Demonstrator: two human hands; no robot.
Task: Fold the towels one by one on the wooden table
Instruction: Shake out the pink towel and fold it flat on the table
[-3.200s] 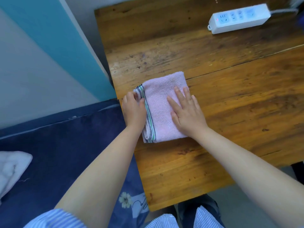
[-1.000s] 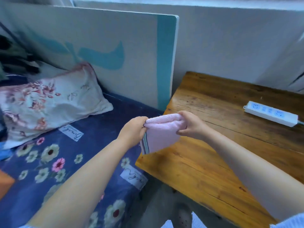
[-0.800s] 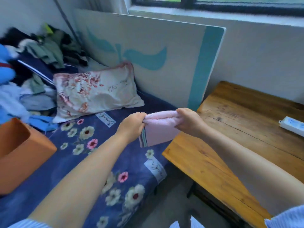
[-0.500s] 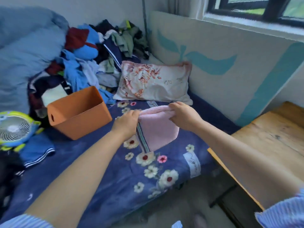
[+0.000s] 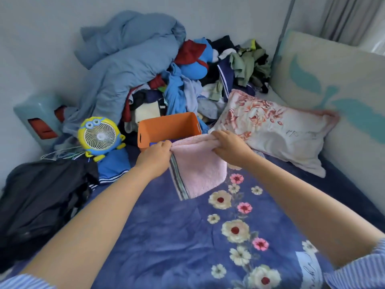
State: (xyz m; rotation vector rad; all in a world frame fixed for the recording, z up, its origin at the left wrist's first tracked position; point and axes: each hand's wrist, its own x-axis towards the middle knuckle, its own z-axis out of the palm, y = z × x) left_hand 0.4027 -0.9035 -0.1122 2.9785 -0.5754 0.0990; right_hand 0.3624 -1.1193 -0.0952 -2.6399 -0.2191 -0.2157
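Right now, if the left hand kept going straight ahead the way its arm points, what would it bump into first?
Most likely the orange bin: the left hand, gripping the folded pink towel, sits just short of its near wall. Depth is hard to judge from this view.

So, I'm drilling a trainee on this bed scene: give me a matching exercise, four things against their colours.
Things:
1. folded towel
2. storage bin
3. small fan
4. bunched-up quilt

Colours:
a. orange
b. grey-blue
c. pink
d. yellow and blue

Pairs: 1-c, 2-a, 3-d, 4-b
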